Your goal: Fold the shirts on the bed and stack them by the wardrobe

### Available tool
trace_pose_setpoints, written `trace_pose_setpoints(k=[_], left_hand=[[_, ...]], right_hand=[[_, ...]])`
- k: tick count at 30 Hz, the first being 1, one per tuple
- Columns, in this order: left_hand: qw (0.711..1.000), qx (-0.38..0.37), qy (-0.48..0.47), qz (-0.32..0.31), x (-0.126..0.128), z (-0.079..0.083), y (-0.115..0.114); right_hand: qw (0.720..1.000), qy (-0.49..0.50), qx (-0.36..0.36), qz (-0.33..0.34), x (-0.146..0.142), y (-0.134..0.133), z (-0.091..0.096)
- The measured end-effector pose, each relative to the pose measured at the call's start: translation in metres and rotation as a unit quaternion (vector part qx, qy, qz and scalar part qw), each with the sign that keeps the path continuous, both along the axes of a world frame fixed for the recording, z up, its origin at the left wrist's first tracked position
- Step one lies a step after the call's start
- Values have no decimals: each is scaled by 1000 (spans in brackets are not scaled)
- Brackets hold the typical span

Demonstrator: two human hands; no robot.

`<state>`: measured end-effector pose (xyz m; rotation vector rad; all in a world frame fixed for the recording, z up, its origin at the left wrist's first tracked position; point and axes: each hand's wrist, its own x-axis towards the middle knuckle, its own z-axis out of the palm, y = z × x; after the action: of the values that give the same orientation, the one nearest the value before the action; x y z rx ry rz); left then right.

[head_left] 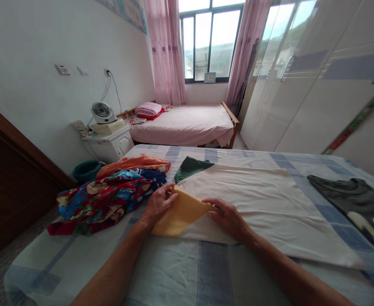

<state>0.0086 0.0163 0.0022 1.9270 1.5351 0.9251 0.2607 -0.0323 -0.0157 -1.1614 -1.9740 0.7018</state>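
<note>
Just below the middle of the frame our left hand (pixel 156 205) pinches the upper left edge of a yellow cloth (pixel 180 216). Our right hand (pixel 226 217) pinches its right corner, fingers curled. The yellow cloth lies on the near left end of a white cloth (pixel 253 193) spread over the bed (pixel 174 272). A heap of bright clothes (pixel 107 197) sits just left of our hands, and a dark shirt (pixel 349 193) lies at the right edge.

Just left of the left hand (pixel 156 206) a heap of patterned clothes (pixel 104 199) blocks the way. Ahead and right of the right hand (pixel 226 217) the flat white cloth (pixel 263 199) leaves open passage; a dark garment (pixel 352 197) lies well beyond.
</note>
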Motion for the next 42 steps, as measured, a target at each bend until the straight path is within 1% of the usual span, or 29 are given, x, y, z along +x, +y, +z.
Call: trace_pose_setpoints(k=[2, 4, 6, 7, 10, 13, 15, 17, 19, 20, 22, 24, 25, 27, 28, 31, 33, 35, 38, 40, 42], left_hand=[[1000, -8, -3, 6, -1, -2, 1], [1000, -16, -16, 4, -1, -2, 1], [999, -23, -48, -11, 1, -1, 1], [997, -30, -69, -21, 3, 0, 0], [985, -83, -146, -52, 8, 5, -3], [960, -148, -227, -76, 10, 9, -8], [942, -176, -270, -94, 8, 11, -10], [927, -187, -305, -113, 4, 12, -11], [922, -167, -327, -121, 1, 13, -10], [921, -151, -336, -123, 0, 12, -10], [915, -135, -359, -125, -1, 10, -9], [897, -155, -392, -131, -1, 7, -8], [887, -169, -408, -136, 0, 6, -8], [872, -182, -429, -148, 2, 6, -8], [870, -175, -435, -154, 3, 6, -8], [875, -128, -439, -160, 6, 9, -9], [884, -108, -429, -155, 7, 12, -9], [896, -101, -406, -147, 7, 12, -8], [929, -73, -340, -128, 6, 10, -5], [954, -29, -275, -115, 6, 6, -3], [974, 36, -199, -102, 6, 4, -2]], right_hand=[[1000, 1, 11, -7, -1, -1, 0], [999, -8, 15, -45, -1, -2, 0], [997, -27, 13, -74, -2, -3, -2], [996, -35, 11, -77, -2, -4, -2], [998, -37, 5, -55, -2, -5, -3], [999, -11, -3, -39, -2, -6, -1], [999, 2, -14, -30, -1, -7, 1], [999, 19, -33, -14, -1, -8, 5], [995, 69, -65, 21, -2, -9, 9], [988, 114, -92, 45, -3, -9, 10], [959, 220, -161, 80, -4, -8, 13], [923, 303, -225, 78, -4, -7, 14], [910, 327, -246, 67, -3, -6, 14], [894, 357, -267, 45, -2, -5, 16], [888, 370, -271, 39, -1, -4, 17], [876, 394, -276, 23, 1, -4, 19], [880, 393, -266, 15, 1, -3, 19], [892, 376, -248, 20, 0, 0, 16], [929, 308, -206, 26, -2, 7, 8], [962, 233, -145, 0, -4, 12, 4], [986, 152, -49, -53, -6, 15, 1]])
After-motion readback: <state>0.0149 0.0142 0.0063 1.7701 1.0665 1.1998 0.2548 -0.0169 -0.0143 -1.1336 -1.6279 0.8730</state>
